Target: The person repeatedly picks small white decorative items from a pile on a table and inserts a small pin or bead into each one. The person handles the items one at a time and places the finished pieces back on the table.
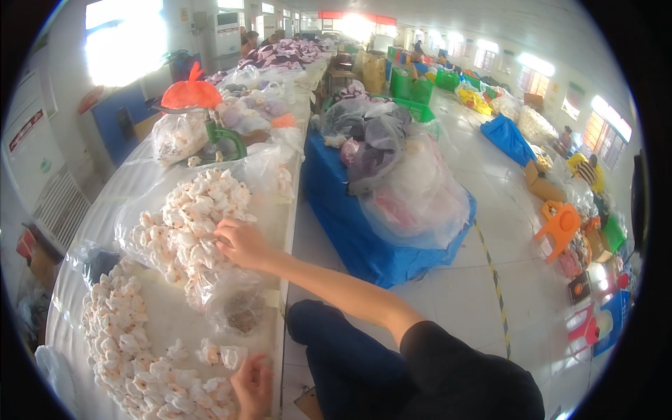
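My right hand point(243, 244) reaches over the table to the right edge of a heap of small white stuffed fabric pieces point(194, 215) lying on clear plastic. Its fingers are bent against the pieces; whether one is gripped cannot be told. Lower down, my left hand point(254, 383) rests near the table edge with curled fingers, just below a loose white piece point(232, 357). What it holds, if anything, is hidden. More such pieces form a curved pile point(118, 336) along the near table. Between the hands lies a clear plastic bag point(244, 310) with something brownish inside.
A green hand-press tool point(223, 136) and a red plastic bag point(191, 93) stand farther up the table point(168, 310). Beside the table, a blue-covered container point(341, 231) holds bagged fabric. An orange plastic stool point(559, 228) lies among goods at right. People sit far off.
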